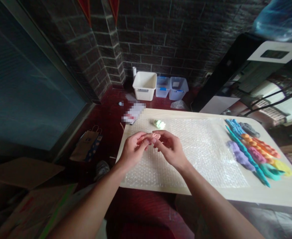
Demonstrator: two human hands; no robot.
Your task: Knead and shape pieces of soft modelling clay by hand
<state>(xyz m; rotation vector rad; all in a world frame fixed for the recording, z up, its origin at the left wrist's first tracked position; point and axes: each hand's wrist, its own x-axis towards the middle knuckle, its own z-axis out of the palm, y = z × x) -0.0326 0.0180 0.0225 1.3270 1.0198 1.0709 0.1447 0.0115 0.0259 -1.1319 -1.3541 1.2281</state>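
Both of my hands meet over the left part of the table, pinching a small peach-pink soft piece between their fingertips. My left hand [136, 149] has its fingers curled round the left end of the peach-pink piece [156, 136]. From the other side, my right hand [169, 147] grips it between thumb and forefinger. Fingers hide much of the piece, so its full shape and material are unclear. Just beyond the hands, a pale green crumpled lump [159, 124] rests on a sheet of bubble wrap [200, 156].
Several coloured soft twisted strands, among them a teal strand [247, 156] and a purple strand [240, 156], lie on the right of the table [290, 192]. A white bin [144, 86] and clear boxes [178, 89] stand by the wall. Floor left: paper bag [86, 144], cardboard box [28, 209].
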